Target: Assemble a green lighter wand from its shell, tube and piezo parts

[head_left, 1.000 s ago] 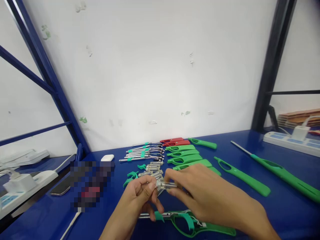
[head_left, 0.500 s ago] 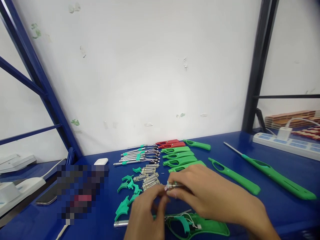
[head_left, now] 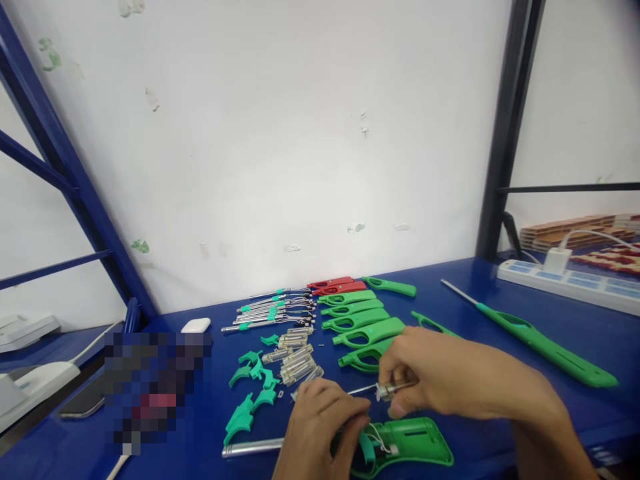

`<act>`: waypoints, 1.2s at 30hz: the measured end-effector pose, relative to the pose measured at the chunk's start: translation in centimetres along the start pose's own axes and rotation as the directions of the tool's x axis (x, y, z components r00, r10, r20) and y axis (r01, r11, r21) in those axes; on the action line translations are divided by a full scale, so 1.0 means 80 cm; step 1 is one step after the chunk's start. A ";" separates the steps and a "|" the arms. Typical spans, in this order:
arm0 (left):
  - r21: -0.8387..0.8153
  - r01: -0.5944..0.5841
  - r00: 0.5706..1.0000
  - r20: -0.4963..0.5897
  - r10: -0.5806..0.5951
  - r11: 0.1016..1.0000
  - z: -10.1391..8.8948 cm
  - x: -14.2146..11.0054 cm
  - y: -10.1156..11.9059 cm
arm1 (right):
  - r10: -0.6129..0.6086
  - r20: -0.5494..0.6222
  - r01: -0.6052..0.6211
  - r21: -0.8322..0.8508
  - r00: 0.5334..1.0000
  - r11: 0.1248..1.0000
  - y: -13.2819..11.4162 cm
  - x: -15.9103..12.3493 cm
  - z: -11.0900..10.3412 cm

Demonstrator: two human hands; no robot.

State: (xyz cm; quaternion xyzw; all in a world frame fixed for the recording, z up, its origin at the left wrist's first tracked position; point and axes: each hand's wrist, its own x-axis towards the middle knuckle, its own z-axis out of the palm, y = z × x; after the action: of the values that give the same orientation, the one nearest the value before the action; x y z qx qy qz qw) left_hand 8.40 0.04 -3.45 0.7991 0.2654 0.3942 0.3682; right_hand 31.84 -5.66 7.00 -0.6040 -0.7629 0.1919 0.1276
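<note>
My right hand (head_left: 415, 373) grips a clear lighter fuel tank (head_left: 389, 391) with a metal valve end pointing left. My left hand (head_left: 325, 427) is closed low over the lighter assembly, and a thin metal rod (head_left: 363, 389) comes out beside its fingers towards the tank's valve; the fingertips are partly hidden. Under the hands lies an open green lighter handle half (head_left: 425, 443) with a teal trigger (head_left: 367, 448) and white wires in it. Its silver barrel (head_left: 253, 447) sticks out to the left, partly behind my left hand.
Beyond my hands lie several clear fuel tanks (head_left: 297, 363), teal triggers (head_left: 240, 420), barrels with wires (head_left: 270, 313), green handle halves (head_left: 367, 330) and red ones (head_left: 340, 288). A whole green lighter (head_left: 545, 347) lies right, near a power strip (head_left: 570, 287). A phone (head_left: 83, 400) is left.
My right hand has moved right and down with the fuel tank, away from my left. My left hand has moved right, onto the open handle, and the thin rod is now raised.
</note>
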 end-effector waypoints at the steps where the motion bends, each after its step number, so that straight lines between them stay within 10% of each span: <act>1: 0.010 -0.001 1.000 -0.005 0.001 1.000 0.000 0.000 0.000 | -0.013 0.011 0.013 0.003 1.000 1.000 -0.003 0.000 0.000; 16: 0.036 -0.056 0.998 0.030 0.055 0.998 0.000 0.001 0.001 | -0.116 0.069 0.117 -0.011 0.991 0.993 -0.019 0.001 -0.002; 24: 0.229 -0.363 0.932 0.100 0.350 0.903 -0.003 0.004 -0.013 | -0.088 0.121 0.088 0.004 0.989 0.996 -0.017 0.008 -0.002; 36: 0.271 -0.441 0.897 0.119 0.425 0.856 -0.006 0.005 -0.009 | -0.035 0.126 0.035 0.002 0.991 0.999 -0.029 0.006 0.001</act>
State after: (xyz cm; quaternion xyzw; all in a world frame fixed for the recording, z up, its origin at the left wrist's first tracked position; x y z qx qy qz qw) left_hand 8.13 0.95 -3.63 0.8941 0.1238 0.4013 0.1557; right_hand 29.70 -5.65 7.97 -0.5772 -0.7801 0.2271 0.0825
